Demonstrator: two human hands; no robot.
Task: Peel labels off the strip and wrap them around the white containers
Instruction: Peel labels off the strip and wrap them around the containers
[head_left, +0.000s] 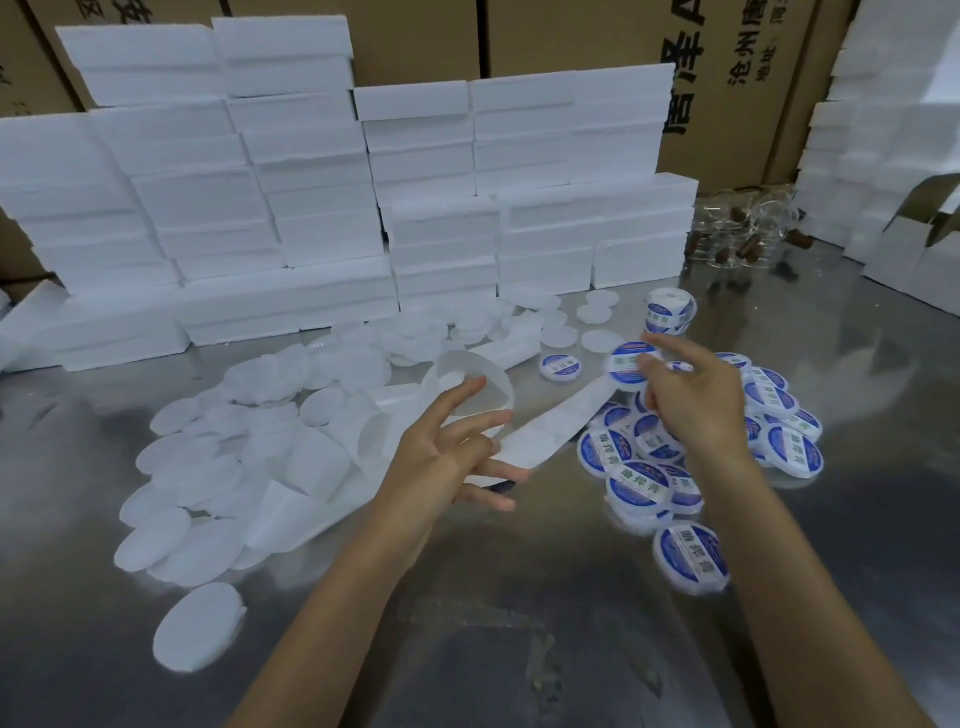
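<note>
The left hand (447, 457) is pinching the white strip (550, 431), its other fingers spread wide. The right hand (691, 400) is holding a labelled tub (631, 366) in its fingertips above the pile of tubs (691, 467).

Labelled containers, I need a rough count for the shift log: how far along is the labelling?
Done: a heap of labelled containers lies on the right of the metal table. In hand: the right hand holds one labelled container, and the left hand holds the label strip. Left: many plain white containers on the left; the label roll still carries labels.
</note>
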